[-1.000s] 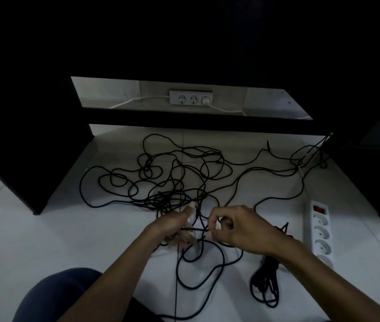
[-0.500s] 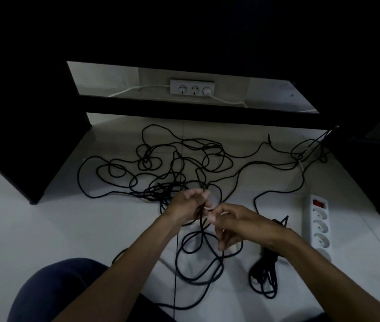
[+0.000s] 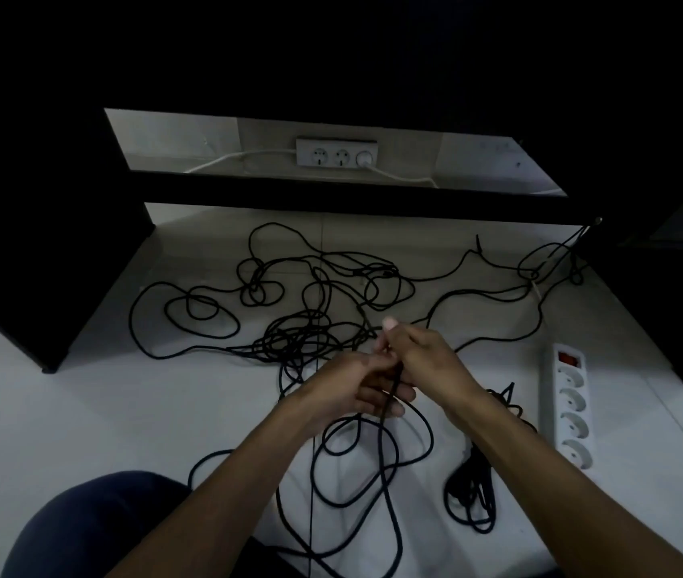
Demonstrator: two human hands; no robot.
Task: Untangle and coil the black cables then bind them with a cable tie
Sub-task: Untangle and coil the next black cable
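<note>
A long black cable (image 3: 298, 340) lies tangled in many loops on the white floor under a dark desk. My left hand (image 3: 352, 390) and my right hand (image 3: 423, 356) meet just in front of the tangle. Both pinch the same stretch of cable, which drops between them into loose loops (image 3: 356, 473) near my knee. A small coiled black cable bundle (image 3: 473, 494) lies on the floor to the right of my right forearm. No cable tie shows in the view.
A white power strip (image 3: 571, 406) with a red switch lies on the floor at the right. Dark desk panels (image 3: 60, 264) stand at left and right. Wall sockets (image 3: 335, 152) with white cords sit behind the desk. My knee (image 3: 93, 527) is at lower left.
Both hands have come closer together and my right hand has risen over the left, its fingertips now above the left hand. The hanging loops below have shifted a little.
</note>
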